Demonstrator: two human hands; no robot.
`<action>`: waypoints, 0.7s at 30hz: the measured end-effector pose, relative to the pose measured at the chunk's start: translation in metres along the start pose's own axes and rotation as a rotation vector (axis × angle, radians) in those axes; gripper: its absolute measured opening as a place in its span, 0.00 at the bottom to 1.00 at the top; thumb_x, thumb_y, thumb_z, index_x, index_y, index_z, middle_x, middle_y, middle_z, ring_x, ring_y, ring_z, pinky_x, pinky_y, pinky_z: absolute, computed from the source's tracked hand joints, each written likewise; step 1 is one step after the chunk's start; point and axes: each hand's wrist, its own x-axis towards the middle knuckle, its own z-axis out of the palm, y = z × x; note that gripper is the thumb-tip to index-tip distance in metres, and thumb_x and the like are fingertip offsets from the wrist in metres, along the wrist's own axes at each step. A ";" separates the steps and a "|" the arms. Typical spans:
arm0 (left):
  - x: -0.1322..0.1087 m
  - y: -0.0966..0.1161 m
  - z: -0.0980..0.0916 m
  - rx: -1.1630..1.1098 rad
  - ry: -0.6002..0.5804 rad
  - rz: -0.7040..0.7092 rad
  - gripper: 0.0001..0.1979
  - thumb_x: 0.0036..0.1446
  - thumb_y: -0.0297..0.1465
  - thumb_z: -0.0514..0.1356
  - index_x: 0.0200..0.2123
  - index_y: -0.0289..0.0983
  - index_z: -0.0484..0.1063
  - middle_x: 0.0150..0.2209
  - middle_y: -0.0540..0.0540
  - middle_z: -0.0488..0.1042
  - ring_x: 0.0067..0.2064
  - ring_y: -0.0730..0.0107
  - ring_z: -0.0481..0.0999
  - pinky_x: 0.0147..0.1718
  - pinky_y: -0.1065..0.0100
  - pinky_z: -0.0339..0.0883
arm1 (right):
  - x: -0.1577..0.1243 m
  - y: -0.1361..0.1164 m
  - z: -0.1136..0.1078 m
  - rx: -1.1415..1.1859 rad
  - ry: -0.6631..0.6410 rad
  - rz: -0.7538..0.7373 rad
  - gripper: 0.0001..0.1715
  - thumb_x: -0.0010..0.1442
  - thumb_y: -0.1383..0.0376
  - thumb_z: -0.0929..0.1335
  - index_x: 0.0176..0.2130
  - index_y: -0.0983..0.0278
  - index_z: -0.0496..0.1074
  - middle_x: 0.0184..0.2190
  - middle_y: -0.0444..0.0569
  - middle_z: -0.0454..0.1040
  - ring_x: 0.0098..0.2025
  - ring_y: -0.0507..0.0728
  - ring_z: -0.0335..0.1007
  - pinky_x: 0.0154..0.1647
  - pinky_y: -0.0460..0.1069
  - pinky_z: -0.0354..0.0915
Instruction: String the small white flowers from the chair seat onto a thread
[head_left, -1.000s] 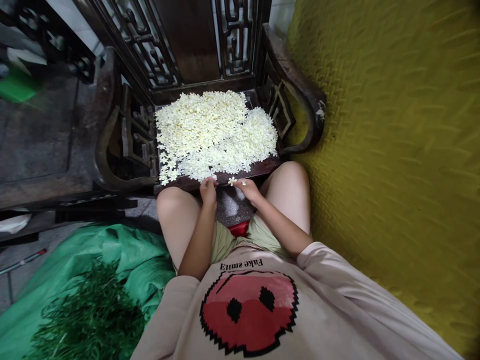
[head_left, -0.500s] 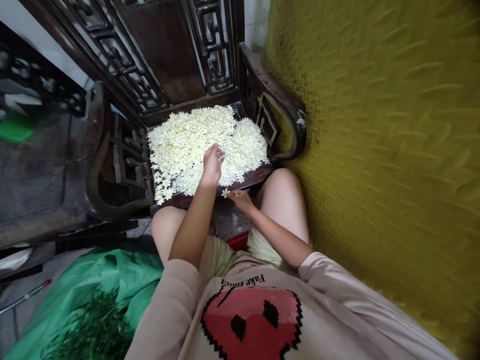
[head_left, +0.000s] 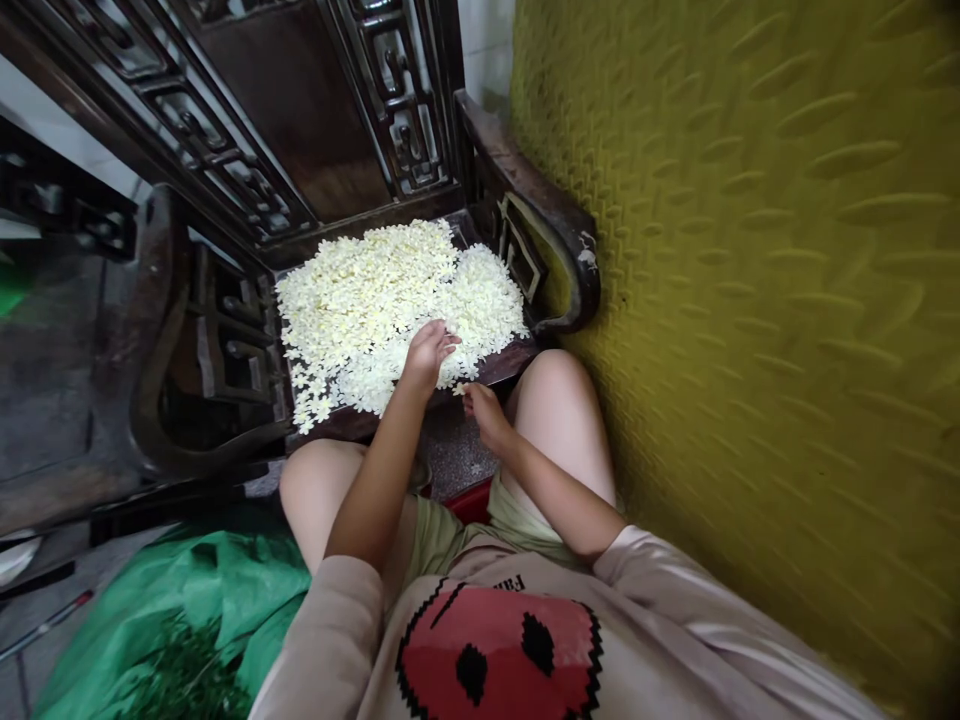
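A heap of small pale yellow-white flowers [head_left: 375, 295] covers the seat of a dark carved wooden chair [head_left: 547, 225] in front of my knees. My left hand [head_left: 426, 352] rests on the near edge of the heap with its fingers curled down among the flowers. Just right of it, my right hand [head_left: 482, 410] hovers at the seat's front edge, fingers pinched on a single small flower [head_left: 459, 388].
A yellow embossed mat or wall [head_left: 750, 300] rises close on the right. A green sheet [head_left: 202, 590] with dark green sprigs [head_left: 187, 680] lies on the floor at the lower left. A red stool [head_left: 469, 500] shows between my legs.
My left hand went from the seat's front edge up onto the flower heap, then drew back a little toward its near edge. My right hand kept its flower and stayed near the edge.
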 end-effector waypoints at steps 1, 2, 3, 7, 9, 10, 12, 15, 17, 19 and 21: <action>-0.005 -0.006 -0.007 0.067 0.006 0.023 0.08 0.51 0.35 0.60 0.29 0.37 0.66 0.25 0.51 0.67 0.31 0.73 0.71 0.34 0.71 0.61 | 0.000 -0.004 -0.001 0.104 -0.007 0.020 0.13 0.51 0.57 0.62 0.22 0.61 0.55 0.15 0.36 0.48 0.18 0.47 0.44 0.20 0.45 0.50; -0.011 -0.013 -0.014 0.135 0.008 0.042 0.08 0.51 0.36 0.60 0.29 0.37 0.67 0.25 0.50 0.67 0.31 0.73 0.71 0.33 0.71 0.61 | 0.001 -0.008 -0.002 0.189 -0.018 0.039 0.13 0.50 0.58 0.62 0.22 0.61 0.54 0.15 0.36 0.47 0.17 0.47 0.43 0.21 0.45 0.53; -0.016 -0.021 -0.022 0.199 0.010 0.052 0.08 0.50 0.36 0.60 0.28 0.37 0.67 0.25 0.50 0.67 0.31 0.72 0.70 0.33 0.71 0.61 | 0.000 -0.012 -0.002 0.263 -0.016 0.042 0.14 0.50 0.58 0.63 0.22 0.61 0.53 0.15 0.35 0.46 0.17 0.47 0.44 0.22 0.45 0.55; -0.040 -0.049 -0.045 0.348 -0.015 0.032 0.07 0.50 0.35 0.60 0.26 0.37 0.70 0.26 0.50 0.68 0.31 0.71 0.67 0.33 0.71 0.59 | 0.000 -0.020 -0.001 0.403 0.097 -0.063 0.16 0.50 0.57 0.64 0.24 0.61 0.51 0.16 0.36 0.47 0.19 0.47 0.48 0.26 0.45 0.61; -0.053 -0.061 -0.050 0.384 -0.028 0.040 0.07 0.51 0.34 0.60 0.26 0.37 0.70 0.26 0.50 0.67 0.31 0.71 0.66 0.34 0.70 0.59 | -0.001 -0.021 -0.001 0.418 0.116 -0.079 0.16 0.50 0.57 0.65 0.25 0.60 0.52 0.17 0.36 0.48 0.20 0.47 0.50 0.27 0.45 0.62; -0.059 -0.067 -0.052 0.404 -0.028 0.065 0.07 0.51 0.35 0.60 0.26 0.37 0.70 0.26 0.50 0.67 0.32 0.71 0.66 0.35 0.70 0.59 | -0.001 -0.020 -0.001 0.417 0.103 -0.069 0.16 0.49 0.57 0.65 0.25 0.60 0.52 0.18 0.36 0.49 0.21 0.47 0.51 0.27 0.45 0.62; -0.070 -0.078 -0.052 0.459 -0.022 0.143 0.08 0.52 0.36 0.59 0.27 0.37 0.69 0.28 0.49 0.68 0.33 0.70 0.66 0.37 0.70 0.59 | -0.002 -0.017 0.000 0.414 0.065 -0.048 0.15 0.49 0.59 0.66 0.25 0.61 0.53 0.18 0.36 0.50 0.21 0.46 0.52 0.28 0.45 0.62; -0.081 -0.092 -0.047 0.560 0.007 0.269 0.09 0.54 0.36 0.56 0.29 0.37 0.68 0.31 0.48 0.69 0.35 0.70 0.67 0.36 0.69 0.59 | -0.002 -0.009 0.005 0.407 0.055 -0.069 0.15 0.48 0.61 0.66 0.24 0.61 0.53 0.18 0.36 0.52 0.21 0.46 0.52 0.27 0.44 0.61; -0.086 -0.099 -0.041 0.602 0.035 0.323 0.09 0.56 0.35 0.53 0.31 0.37 0.67 0.32 0.47 0.69 0.34 0.69 0.67 0.35 0.69 0.59 | -0.002 -0.006 0.007 0.392 0.071 -0.111 0.15 0.48 0.61 0.66 0.24 0.61 0.53 0.18 0.36 0.52 0.21 0.46 0.52 0.26 0.44 0.59; -0.091 -0.103 -0.035 0.631 0.046 0.358 0.09 0.57 0.35 0.52 0.31 0.37 0.67 0.32 0.46 0.68 0.34 0.69 0.67 0.36 0.68 0.60 | -0.001 -0.006 0.006 0.377 0.089 -0.131 0.15 0.49 0.60 0.66 0.25 0.61 0.53 0.18 0.36 0.51 0.20 0.46 0.51 0.24 0.44 0.56; -0.096 -0.105 -0.028 0.681 0.053 0.396 0.09 0.58 0.34 0.51 0.32 0.37 0.66 0.32 0.46 0.68 0.35 0.68 0.67 0.37 0.67 0.61 | 0.000 -0.009 0.004 0.376 0.106 -0.114 0.16 0.50 0.59 0.65 0.24 0.60 0.51 0.17 0.36 0.49 0.19 0.47 0.49 0.22 0.44 0.54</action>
